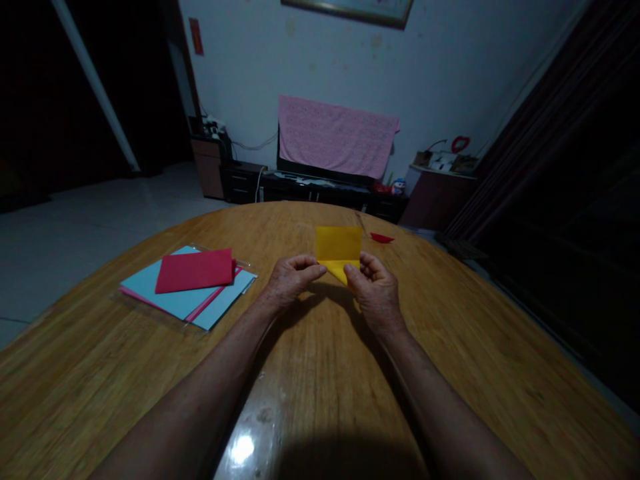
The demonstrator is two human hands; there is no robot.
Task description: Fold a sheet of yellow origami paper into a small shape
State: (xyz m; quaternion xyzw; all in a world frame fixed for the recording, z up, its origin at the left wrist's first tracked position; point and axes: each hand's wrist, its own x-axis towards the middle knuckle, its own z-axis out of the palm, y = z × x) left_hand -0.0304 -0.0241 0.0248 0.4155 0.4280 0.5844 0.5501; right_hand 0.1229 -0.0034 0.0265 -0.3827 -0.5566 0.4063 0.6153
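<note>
A yellow sheet of paper [339, 244] is held up over the middle of the wooden table, with a crease across it and its lower left corner folded at a slant. My left hand [294, 279] pinches the paper's left edge near the crease between thumb and fingers. On the other side, my right hand [375, 287] grips the lower right part, its thumb on the front and its fingers curled behind.
Light blue and pink sheets [173, 303] in a clear sleeve lie at the left of the table [320, 387], a red folded paper [195, 271] on top. A small red folded piece [382, 238] lies beyond my right hand.
</note>
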